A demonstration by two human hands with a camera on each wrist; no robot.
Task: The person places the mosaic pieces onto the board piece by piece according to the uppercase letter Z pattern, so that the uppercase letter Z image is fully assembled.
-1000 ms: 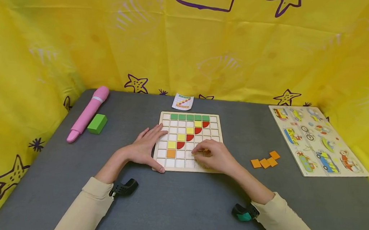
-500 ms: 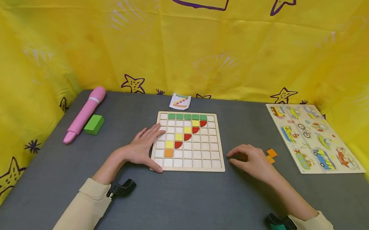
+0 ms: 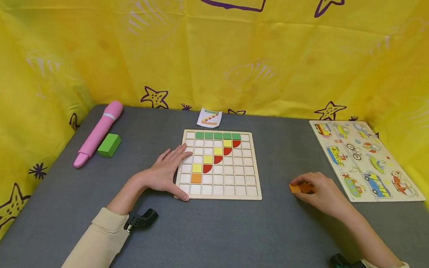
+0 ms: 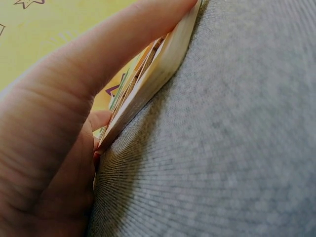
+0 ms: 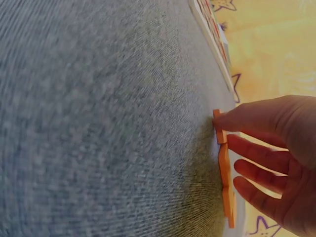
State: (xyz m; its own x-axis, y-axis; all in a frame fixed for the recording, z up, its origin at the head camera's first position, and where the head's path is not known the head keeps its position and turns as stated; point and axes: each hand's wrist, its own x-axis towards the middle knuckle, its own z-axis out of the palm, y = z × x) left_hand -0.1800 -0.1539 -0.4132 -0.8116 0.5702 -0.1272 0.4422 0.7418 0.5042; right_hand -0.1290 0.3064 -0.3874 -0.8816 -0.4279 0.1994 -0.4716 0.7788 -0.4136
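The wooden grid board (image 3: 239, 180) lies on the grey table, with green square tiles (image 3: 218, 136) along its far row. Yellow square tiles (image 3: 207, 159) and red quarter-round tiles (image 3: 218, 160) run diagonally below, down to one orange tile (image 3: 196, 178). My left hand (image 3: 164, 172) rests on the board's left side, fingers spread, thumb on the near left corner. To the right of the board my right hand (image 3: 321, 193) pinches the leftmost loose orange tile (image 3: 294, 188) between thumb and forefinger. More orange tiles (image 5: 225, 168) lie in a row under its fingers, partly hidden in the head view.
A small pattern card (image 3: 210, 118) lies behind the board. On the left are a pink microphone-shaped toy (image 3: 101, 131) and a green block (image 3: 109, 145). A wooden puzzle board with vehicles (image 3: 367, 163) lies at the right. Yellow printed cloth (image 3: 219, 67) surrounds the table.
My right hand has moved right, from over the grid board to the loose orange tiles, and its fingers have closed on one. The left hand has stayed on the board.
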